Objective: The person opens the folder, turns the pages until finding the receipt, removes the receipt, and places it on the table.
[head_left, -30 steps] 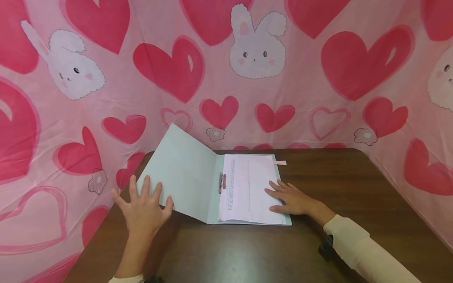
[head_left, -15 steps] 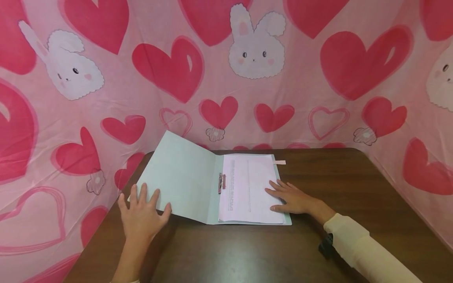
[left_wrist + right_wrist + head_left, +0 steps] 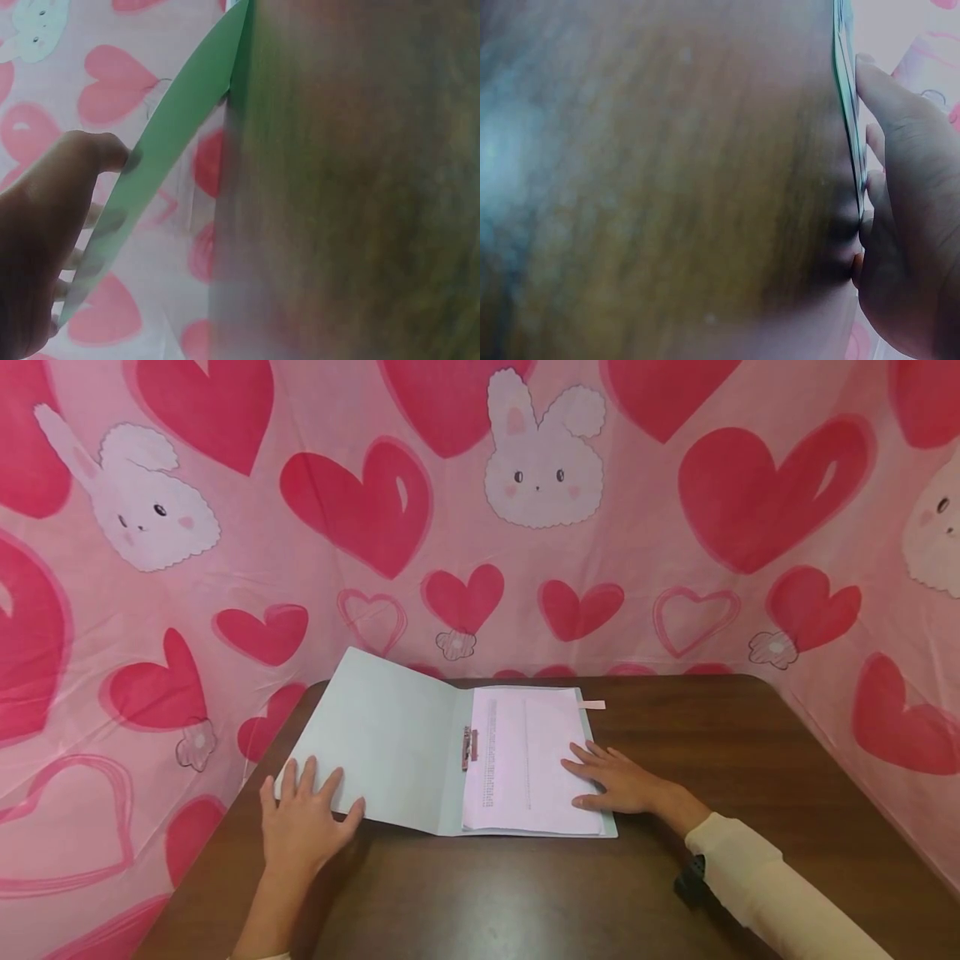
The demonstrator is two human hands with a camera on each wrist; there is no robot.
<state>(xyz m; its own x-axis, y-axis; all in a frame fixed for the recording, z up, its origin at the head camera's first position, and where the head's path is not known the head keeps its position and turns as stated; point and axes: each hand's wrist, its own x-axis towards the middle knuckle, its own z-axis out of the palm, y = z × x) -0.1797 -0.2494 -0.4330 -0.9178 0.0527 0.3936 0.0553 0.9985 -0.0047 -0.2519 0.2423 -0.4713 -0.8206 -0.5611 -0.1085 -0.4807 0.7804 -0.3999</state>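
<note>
A pale green file folder (image 3: 390, 739) lies opened out on the table, its cover swung to the left. In the left wrist view the cover (image 3: 161, 127) slants up off the tabletop. My left hand (image 3: 303, 827) presses its spread fingertips on the cover's inner face near the outer corner. Printed white sheets (image 3: 525, 760) lie in the right half, beside a metal clip (image 3: 469, 748) at the spine. My right hand (image 3: 618, 781) rests with straight fingers on the sheets' right edge; in the right wrist view its thumb (image 3: 885, 90) touches the top of the stack.
The dark wooden table (image 3: 480, 902) carries the folder. A small pink tab (image 3: 592, 704) sticks out at the folder's upper right edge. Behind the table hangs a pink cloth (image 3: 630, 543) with hearts and rabbits. A black wrist device (image 3: 690, 881) sits under the right sleeve (image 3: 772, 881).
The folder's cover has tipped lower to the left. My left hand has moved slightly right and down onto it, its fingers less widely spread. My right hand has stayed in place.
</note>
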